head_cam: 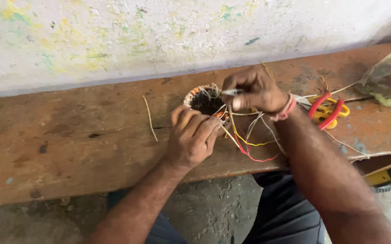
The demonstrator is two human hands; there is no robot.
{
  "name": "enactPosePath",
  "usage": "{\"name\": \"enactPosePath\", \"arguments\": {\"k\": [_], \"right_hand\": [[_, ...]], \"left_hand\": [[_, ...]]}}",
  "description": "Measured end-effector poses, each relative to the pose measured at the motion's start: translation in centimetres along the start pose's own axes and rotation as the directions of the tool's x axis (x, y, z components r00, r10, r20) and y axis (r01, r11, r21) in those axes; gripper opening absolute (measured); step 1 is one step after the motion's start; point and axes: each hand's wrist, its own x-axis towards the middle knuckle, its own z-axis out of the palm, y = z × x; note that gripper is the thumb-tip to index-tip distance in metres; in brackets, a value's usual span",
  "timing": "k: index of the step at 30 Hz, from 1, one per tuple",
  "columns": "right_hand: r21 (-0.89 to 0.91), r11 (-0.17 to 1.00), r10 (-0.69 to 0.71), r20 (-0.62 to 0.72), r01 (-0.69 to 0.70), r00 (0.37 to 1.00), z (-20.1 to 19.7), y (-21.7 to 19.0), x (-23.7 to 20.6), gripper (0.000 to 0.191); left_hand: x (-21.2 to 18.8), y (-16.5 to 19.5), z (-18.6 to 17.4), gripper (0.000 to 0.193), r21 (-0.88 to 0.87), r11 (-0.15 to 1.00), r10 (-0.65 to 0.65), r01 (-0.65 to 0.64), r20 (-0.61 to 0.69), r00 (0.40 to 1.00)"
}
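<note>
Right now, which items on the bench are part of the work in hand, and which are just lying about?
In hand: wound coil ring, steadied by left hand; thin metal tool in right hand; red, yellow and white wire leads.

Lying about: red-handled pliers; plastic bag; stray straw.

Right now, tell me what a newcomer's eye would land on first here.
First, the two hands meeting at mid-bench over a round wound coil: the left hand grips its near edge, the right hand pinches a thin pale piece over it. Next, the red, yellow and white wires trailing off the wooden bench edge. Then the red-handled pliers lying to the right.
</note>
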Motion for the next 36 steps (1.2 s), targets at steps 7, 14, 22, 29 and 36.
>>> {"name": "enactPosePath", "arguments": {"k": [7, 14, 22, 29, 36], "right_hand": [[-0.514, 0.857, -0.062, -0.045, 0.030, 0.997, 5.9, -5.4, -1.7, 0.030], [-0.609, 0.770, -0.028, -0.333, -0.193, 0.942, 8.9, -6.1, -2.9, 0.024], [-0.733, 0.667, -0.114, -0.279, -0.135, 0.953, 7.8, -4.0, -1.7, 0.016], [-0.623, 0.744, -0.001, -0.362, -0.241, 0.932, 7.6, -3.2, -1.7, 0.015], [-0.742, 0.667, -0.082, -0.169, -0.072, 0.982, 7.4, -4.0, -1.6, 0.019]], "left_hand": [[0.1, 0.0, 0.0, 0.027, 0.004, 0.999, -0.042, 0.042, -0.012, 0.999], [-0.1, -0.7, 0.4, 0.023, -0.046, 0.994, -0.098, 0.094, -0.076, 0.992], [-0.4, -1.5, -0.6, 0.026, -0.174, 0.982, -0.074, 0.076, 0.015, 0.997], [-0.3, -1.1, -0.5, 0.022, -0.027, 0.999, 0.018, -0.017, 0.034, 0.999], [-0.6, -0.9, -0.2, 0.014, 0.015, 0.999, 0.042, -0.042, 0.027, 0.999]]}}
